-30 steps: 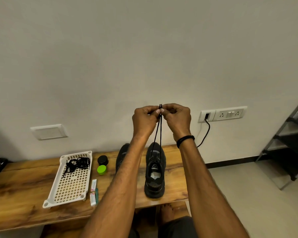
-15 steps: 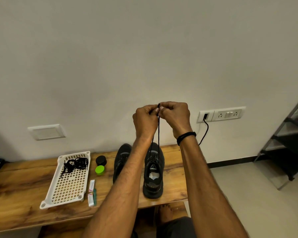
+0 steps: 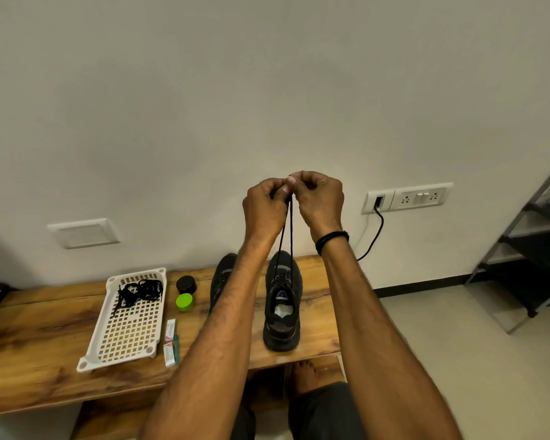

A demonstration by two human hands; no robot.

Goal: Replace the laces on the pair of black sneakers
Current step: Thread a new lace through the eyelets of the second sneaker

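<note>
- The left hand (image 3: 264, 208) and the right hand (image 3: 318, 198) are raised together in front of the wall, knuckles touching. Each has its fingers curled and pinches an end of the black lace (image 3: 282, 242).
- From that pinch, two taut strands drop towards 6 o'clock into the eyelets of the right-hand sneaker (image 3: 281, 309). It stands upright on the bench (image 3: 45, 344), toe to the wall.
- The strands meet at one height, so I judge this to be the step of evening out the two ends after threading the lowest eyelets.
- The upper eyelets of this sneaker look unlaced, so most of its lacing is left, along with the knot.
- The second sneaker (image 3: 223, 274) stands just beside the first, at its 9 o'clock. The left forearm covers most of it, so I cannot tell whether it is laced.
- Further out at 9 o'clock, a white tray (image 3: 131, 339) holds a tangle of black laces (image 3: 140, 292). Whether they are the old pair or spares cannot be told.
- Overall the task looks under halfway done.
</note>
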